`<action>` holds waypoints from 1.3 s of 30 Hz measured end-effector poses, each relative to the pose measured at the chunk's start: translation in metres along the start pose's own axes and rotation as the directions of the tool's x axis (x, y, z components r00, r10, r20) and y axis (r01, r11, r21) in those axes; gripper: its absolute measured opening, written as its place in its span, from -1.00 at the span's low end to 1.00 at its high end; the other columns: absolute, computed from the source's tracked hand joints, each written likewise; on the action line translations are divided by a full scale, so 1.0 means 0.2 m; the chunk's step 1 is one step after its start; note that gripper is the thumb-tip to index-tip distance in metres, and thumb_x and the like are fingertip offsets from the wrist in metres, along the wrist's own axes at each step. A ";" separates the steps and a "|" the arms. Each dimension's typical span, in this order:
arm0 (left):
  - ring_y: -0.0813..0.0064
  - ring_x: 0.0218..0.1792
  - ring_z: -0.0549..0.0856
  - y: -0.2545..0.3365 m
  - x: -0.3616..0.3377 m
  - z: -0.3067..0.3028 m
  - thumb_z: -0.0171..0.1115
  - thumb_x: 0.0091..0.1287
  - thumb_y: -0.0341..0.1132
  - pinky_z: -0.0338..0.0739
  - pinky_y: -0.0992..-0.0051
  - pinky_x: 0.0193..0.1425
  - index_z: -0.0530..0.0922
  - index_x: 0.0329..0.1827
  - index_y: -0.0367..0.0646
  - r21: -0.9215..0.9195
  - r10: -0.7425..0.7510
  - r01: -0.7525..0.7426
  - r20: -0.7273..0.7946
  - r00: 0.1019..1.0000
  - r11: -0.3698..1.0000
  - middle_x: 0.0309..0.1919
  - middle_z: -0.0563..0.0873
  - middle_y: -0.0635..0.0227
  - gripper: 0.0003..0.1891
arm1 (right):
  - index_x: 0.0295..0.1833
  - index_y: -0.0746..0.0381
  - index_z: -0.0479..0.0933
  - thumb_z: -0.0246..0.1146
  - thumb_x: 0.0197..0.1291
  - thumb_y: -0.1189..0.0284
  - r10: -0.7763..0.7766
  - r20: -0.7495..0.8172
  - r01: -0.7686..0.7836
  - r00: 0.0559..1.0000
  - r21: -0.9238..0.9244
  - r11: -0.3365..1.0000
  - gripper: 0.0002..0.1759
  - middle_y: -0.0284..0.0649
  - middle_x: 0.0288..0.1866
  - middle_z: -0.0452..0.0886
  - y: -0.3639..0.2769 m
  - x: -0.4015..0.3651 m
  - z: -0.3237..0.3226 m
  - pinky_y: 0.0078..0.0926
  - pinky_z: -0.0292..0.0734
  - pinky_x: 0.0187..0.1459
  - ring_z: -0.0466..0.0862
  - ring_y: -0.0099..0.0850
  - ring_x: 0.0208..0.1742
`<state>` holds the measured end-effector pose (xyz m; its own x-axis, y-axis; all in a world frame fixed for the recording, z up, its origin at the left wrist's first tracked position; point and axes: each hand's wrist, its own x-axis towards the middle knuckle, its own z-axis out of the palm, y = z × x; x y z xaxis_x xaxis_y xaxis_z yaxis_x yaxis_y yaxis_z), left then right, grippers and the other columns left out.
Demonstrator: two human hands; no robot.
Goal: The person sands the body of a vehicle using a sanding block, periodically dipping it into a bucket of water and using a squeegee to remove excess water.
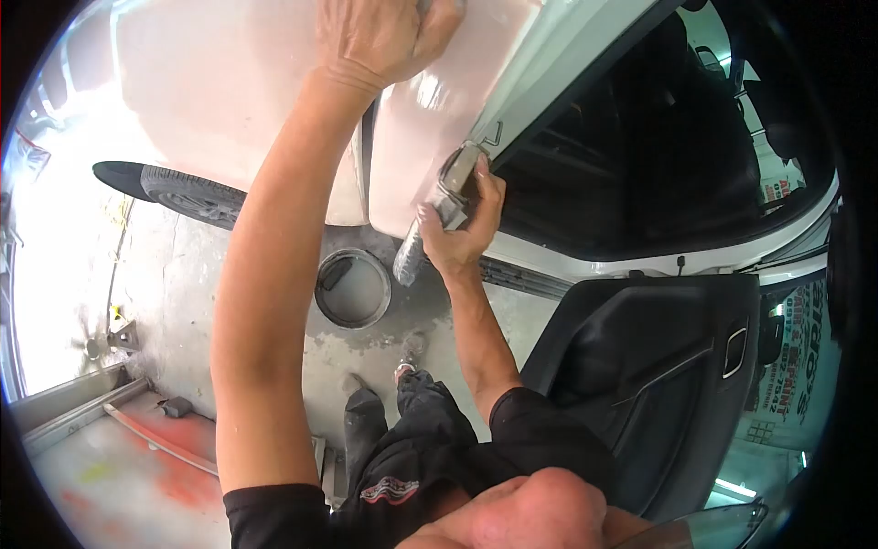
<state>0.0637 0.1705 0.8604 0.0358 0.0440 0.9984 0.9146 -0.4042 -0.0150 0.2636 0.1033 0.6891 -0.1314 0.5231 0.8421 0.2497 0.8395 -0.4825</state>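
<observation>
My left hand (389,37) lies over the pale, dull-sanded car panel (219,82) at the top of the head view. Its thumb is bent, and the fingers run out past the upper edge of the frame. In my right hand (465,224) is a grey block-like piece (450,188) with a dark loop along it, pinched between thumb and fingers. A clear, crinkled length (409,263) hangs below that piece. Both lie over the rear panel edge (416,137), just under a metal door striker (494,134) on the door frame.
A round bucket (387,288) with cloudy liquid and a dark item stands on the concrete floor by my feet. An open black-trimmed car door (640,366) is at right, a tyre (192,194) at left. A paint-marked panel (174,471) lies lower left.
</observation>
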 end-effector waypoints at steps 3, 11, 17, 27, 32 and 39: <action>-0.13 0.27 0.52 -0.01 -0.01 0.00 0.13 0.33 -0.23 0.36 0.00 0.39 0.48 0.33 -0.34 0.013 0.026 -0.025 -0.021 0.999 1.000 0.25 0.55 -0.12 -0.47 | 0.54 0.44 0.25 0.53 0.12 0.30 -0.003 -0.013 0.003 1.000 -0.011 1.000 -0.05 0.00 0.18 0.45 -0.04 0.07 -0.02 -0.21 0.53 0.16 0.55 -0.18 0.13; -0.12 0.23 0.53 -0.01 -0.01 0.01 0.14 0.29 -0.24 0.36 0.00 0.37 0.48 0.31 -0.33 -0.014 0.017 -0.017 -0.019 1.000 1.000 0.22 0.55 -0.10 -0.46 | 0.55 0.40 0.23 0.59 0.02 0.31 -0.055 -0.072 0.049 0.996 -0.074 0.996 0.04 -0.04 0.18 0.41 0.01 0.06 0.05 -0.21 0.53 0.19 0.55 -0.16 0.19; -0.11 0.21 0.54 -0.02 -0.01 0.03 0.13 0.36 -0.20 0.36 -0.01 0.36 0.48 0.32 -0.33 -0.002 0.046 -0.046 -0.026 0.999 0.999 0.24 0.56 -0.11 -0.48 | 0.48 0.41 0.33 0.59 -0.03 0.30 -0.108 -0.114 0.098 0.988 -0.092 0.991 -0.03 -0.03 0.11 0.45 -0.07 0.28 0.04 -0.19 0.54 0.07 0.54 -0.16 0.08; -0.15 0.29 0.54 0.01 -0.03 0.03 -0.17 0.62 0.05 0.34 -0.03 0.41 0.46 0.38 -0.39 0.051 0.026 -0.029 0.064 0.998 0.998 0.26 0.57 -0.20 -0.37 | 0.48 0.40 0.37 0.65 -0.10 0.25 -0.051 -0.174 0.046 0.983 -0.030 0.998 0.03 0.08 0.05 0.52 -0.14 0.38 0.04 -0.18 0.60 -0.14 0.56 -0.09 -0.02; -0.13 0.30 0.54 0.00 0.00 0.03 -0.21 0.62 0.05 0.35 -0.01 0.41 0.45 0.39 -0.40 0.073 0.051 -0.055 0.060 0.997 0.996 0.27 0.57 -0.19 -0.35 | 0.47 0.41 0.36 0.65 -0.07 0.22 -0.091 -0.185 0.089 0.979 -0.019 0.996 0.02 0.06 -0.01 0.49 -0.04 0.15 0.07 -0.17 0.60 -0.17 0.55 -0.11 -0.06; -0.10 0.32 0.53 -0.01 -0.01 0.03 -0.25 0.63 0.07 0.35 0.01 0.42 0.43 0.41 -0.42 0.062 0.066 -0.071 0.074 0.995 0.996 0.28 0.57 -0.17 -0.33 | 0.50 0.42 0.34 0.67 -0.11 0.20 -0.093 -0.186 0.080 0.978 -0.077 0.994 0.09 0.04 -0.01 0.53 -0.08 0.22 0.05 -0.21 0.58 -0.22 0.54 -0.14 -0.11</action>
<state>0.0644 0.1765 0.8577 0.1258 0.0845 0.9885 0.9331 -0.3485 -0.0890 0.2433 0.1147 0.7313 0.0268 0.4061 0.9134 0.3115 0.8649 -0.3936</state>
